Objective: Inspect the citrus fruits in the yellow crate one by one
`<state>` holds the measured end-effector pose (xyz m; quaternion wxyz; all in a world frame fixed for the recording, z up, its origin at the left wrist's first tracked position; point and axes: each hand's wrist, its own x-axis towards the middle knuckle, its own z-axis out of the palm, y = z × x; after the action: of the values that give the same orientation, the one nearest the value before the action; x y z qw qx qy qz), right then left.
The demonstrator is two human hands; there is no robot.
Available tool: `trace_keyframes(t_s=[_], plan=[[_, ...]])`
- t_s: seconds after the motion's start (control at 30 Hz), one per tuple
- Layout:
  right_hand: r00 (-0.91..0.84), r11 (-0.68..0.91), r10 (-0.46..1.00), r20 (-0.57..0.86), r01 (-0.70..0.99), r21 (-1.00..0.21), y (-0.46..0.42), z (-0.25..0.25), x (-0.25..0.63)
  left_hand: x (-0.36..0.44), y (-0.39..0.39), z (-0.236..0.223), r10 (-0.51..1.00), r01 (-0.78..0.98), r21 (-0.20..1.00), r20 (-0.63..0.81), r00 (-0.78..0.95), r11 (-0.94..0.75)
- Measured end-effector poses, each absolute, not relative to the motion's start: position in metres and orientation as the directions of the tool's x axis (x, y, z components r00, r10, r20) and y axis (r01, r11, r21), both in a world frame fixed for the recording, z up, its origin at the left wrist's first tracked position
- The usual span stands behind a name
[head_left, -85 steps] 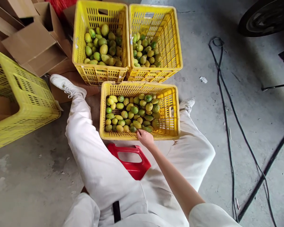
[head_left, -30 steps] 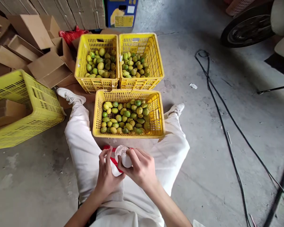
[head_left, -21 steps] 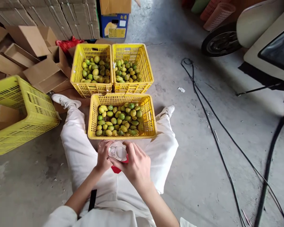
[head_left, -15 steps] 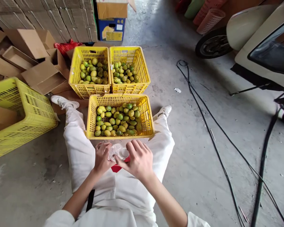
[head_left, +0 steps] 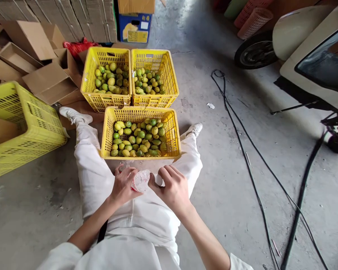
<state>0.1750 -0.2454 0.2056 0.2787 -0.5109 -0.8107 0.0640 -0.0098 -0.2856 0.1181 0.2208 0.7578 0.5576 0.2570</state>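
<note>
Above my lap, a clear plastic bottle [head_left: 141,180] with a bit of red on it lies tilted between my hands. My left hand [head_left: 124,185] is wrapped round its body. At the bottle's right end, my right hand [head_left: 171,187] pinches a white cap [head_left: 159,180], partly covered by the thumb and fingers. Whether the cap still touches the neck I cannot tell. Just beyond my hands, between my legs, stands a yellow crate [head_left: 141,154] with many green and yellow lemons [head_left: 139,138] in it.
Two more yellow crates of lemons, a left one [head_left: 108,98] and a right one [head_left: 154,100], stand behind. A yellow-green crate [head_left: 42,123] and cardboard boxes [head_left: 46,80] are at left. Black cables [head_left: 242,146] cross the floor near a white vehicle [head_left: 307,63].
My right hand has left the front crate's rim and now holds the cap of a bottle that came into view with my left hand. The view has shifted, showing the vehicle.
</note>
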Motion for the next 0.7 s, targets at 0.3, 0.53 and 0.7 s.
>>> trace_keyframes(t_s=[0.3,0.53,0.7], plan=[[-0.717,0.800,0.595,0.364,0.485,-0.353,-0.220,0.235,0.193,-0.009,-0.276,0.128,0.906,0.563,0.763,0.070,0.417,-0.318],[-0.862,0.840,0.466,0.202,0.359,-0.407,-0.214,0.261,0.201,-0.016,-0.264,0.135,0.860,0.391,0.870,0.069,0.506,-0.300],[-0.874,0.817,0.450,0.183,0.320,-0.481,-0.217,0.279,0.205,-0.026,-0.258,0.147,0.825,0.346,0.870,0.115,0.553,-0.353]])
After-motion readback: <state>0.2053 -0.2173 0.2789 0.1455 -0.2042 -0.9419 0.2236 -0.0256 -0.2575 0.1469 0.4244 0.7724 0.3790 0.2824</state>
